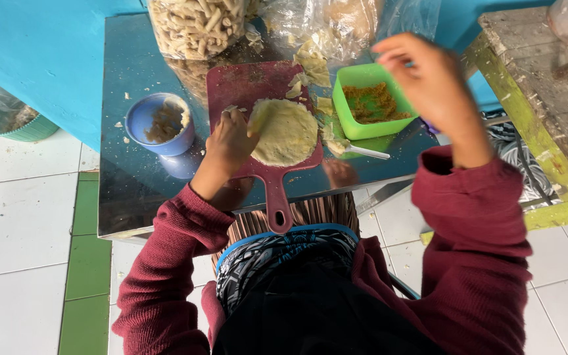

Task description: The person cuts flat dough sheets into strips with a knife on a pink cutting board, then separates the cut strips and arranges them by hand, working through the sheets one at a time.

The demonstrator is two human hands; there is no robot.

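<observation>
A round, pale yellow dough sheet (287, 131) is laid flat on a dark red cutting board (248, 89), which is taken here as the landmark; the sheet is placed on the board's nearer half, above the handle; its left edge is pressed by the left hand (230, 141), whose grip is closed down with the fingertips together on the dough edge; the right hand (432, 79) is held raised, up and to the right of the board, apart from everything, its grip partly curled and blurred, so whether anything is pinched in it cannot be told; just right of the board a green square container (344, 108) of orange-brown filling is seen, with a white spoon (366, 152) lying in front of it; scraps of dough (313, 66) are scattered along the board's right edge; left of the board a blue cup (141, 118) holding a brownish mass is set; beyond the board clear bags of fried snacks (195, 26) are stacked; all is carried by a shiny metal desk (126, 190).
</observation>
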